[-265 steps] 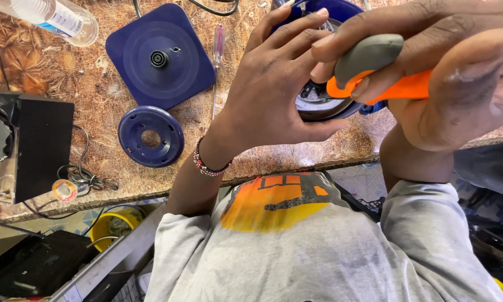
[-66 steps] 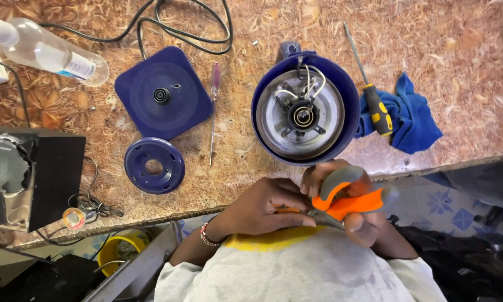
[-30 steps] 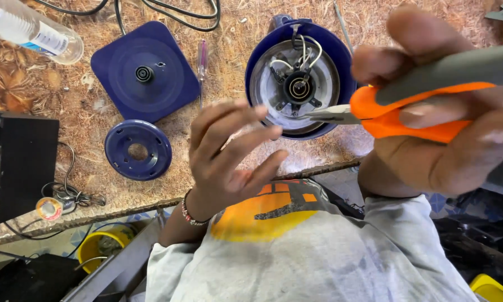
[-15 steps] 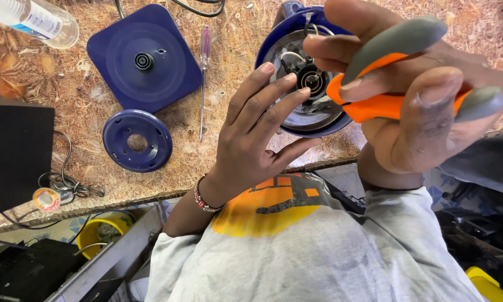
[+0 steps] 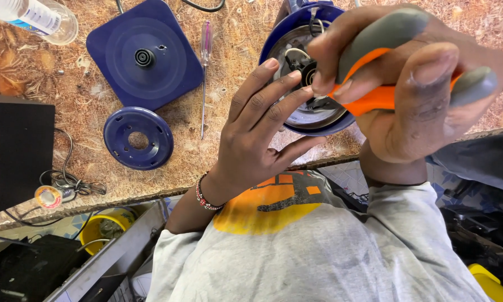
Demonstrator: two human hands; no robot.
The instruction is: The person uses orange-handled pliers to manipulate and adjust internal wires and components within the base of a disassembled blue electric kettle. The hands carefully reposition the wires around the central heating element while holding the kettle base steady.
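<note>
**Two hands at an opened round housing**

Two hands are in view, both the person's own. The right hand [image 5: 414,84] is wrapped tight around one orange-and-grey handled tool [image 5: 397,72], thumb pressed along the near side of the grip; the tool's working end is hidden behind the fingers. The left hand [image 5: 257,134] has its fingers loosely spread and extended, fingertips [image 5: 271,64] resting against the face of the single round blue housing [image 5: 296,120].

That housing sits at the near edge of the table [image 5: 50,184], right of centre. It is a deep-blue ring around a pale metal disc, with a dark hub and a few thin wires at its middle (much of it is covered by the hands).

To the left lie two more blue parts: one square plate [image 5: 145,53] with a small black centre boss, and one smaller round disc [image 5: 138,138] with a central hole, nearer the table edge. One slim screwdriver [image 5: 204,78] with a purple handle lies between the square plate and the housing. One clear plastic bottle [image 5: 36,15] lies at the far left, and one black box [image 5: 19,151] stands at the left edge.
</note>
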